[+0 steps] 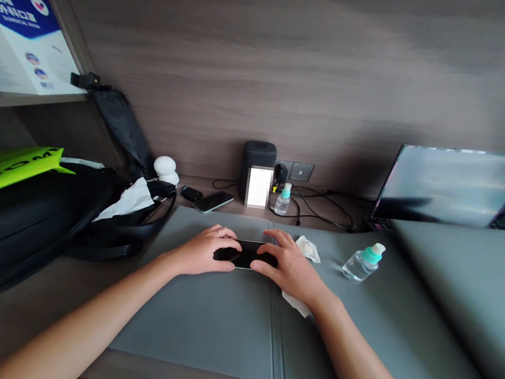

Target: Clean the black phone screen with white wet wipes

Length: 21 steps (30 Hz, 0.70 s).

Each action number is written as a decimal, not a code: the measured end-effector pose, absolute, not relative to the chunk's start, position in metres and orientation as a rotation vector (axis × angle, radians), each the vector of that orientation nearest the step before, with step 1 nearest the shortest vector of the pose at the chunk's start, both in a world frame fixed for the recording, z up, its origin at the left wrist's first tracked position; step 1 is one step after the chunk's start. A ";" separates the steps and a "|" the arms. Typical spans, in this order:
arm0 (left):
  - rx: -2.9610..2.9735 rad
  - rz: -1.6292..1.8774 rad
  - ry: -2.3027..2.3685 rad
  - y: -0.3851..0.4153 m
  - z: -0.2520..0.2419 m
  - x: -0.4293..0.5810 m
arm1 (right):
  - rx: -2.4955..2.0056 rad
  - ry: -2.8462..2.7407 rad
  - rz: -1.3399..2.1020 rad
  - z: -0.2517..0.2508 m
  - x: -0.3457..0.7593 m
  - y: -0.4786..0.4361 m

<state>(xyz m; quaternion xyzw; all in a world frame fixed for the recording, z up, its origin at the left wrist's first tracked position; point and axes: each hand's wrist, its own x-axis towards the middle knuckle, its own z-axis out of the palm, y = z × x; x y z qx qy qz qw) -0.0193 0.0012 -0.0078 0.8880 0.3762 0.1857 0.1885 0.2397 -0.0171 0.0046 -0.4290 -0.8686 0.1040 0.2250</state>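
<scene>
A black smartphone (pixel 246 254) lies face up, its long side crosswise, on or just above the grey desk mat (pixel 201 323). My left hand (pixel 204 250) grips its left end, thumb along the near edge and fingers over the far side; a ring shows on one finger. Around the right end closes my right hand (pixel 291 268), in much the same way. Both hands cover the phone's ends. Beside the right hand is a crumpled white tissue (pixel 308 249), and another white tissue (pixel 296 304) is partly hidden under the right wrist.
A clear bottle (pixel 360 265) with a teal neck stands to the right; a smaller bottle (pixel 283 200) is by the speaker (pixel 260 154) and cables (pixel 310 203). Behind are another phone (pixel 213 201) and a white round device (pixel 166 169). A black backpack (pixel 34 219) flanks the left, a screen (pixel 453 188) the right.
</scene>
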 end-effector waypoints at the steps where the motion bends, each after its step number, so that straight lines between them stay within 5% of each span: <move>1: 2.497 0.525 1.063 0.001 -0.008 -0.019 | -1.172 -2.404 0.303 0.005 0.239 -0.018; 21: 2.484 0.468 1.028 -0.001 -0.008 -0.020 | -1.257 -2.329 0.245 0.001 0.240 -0.013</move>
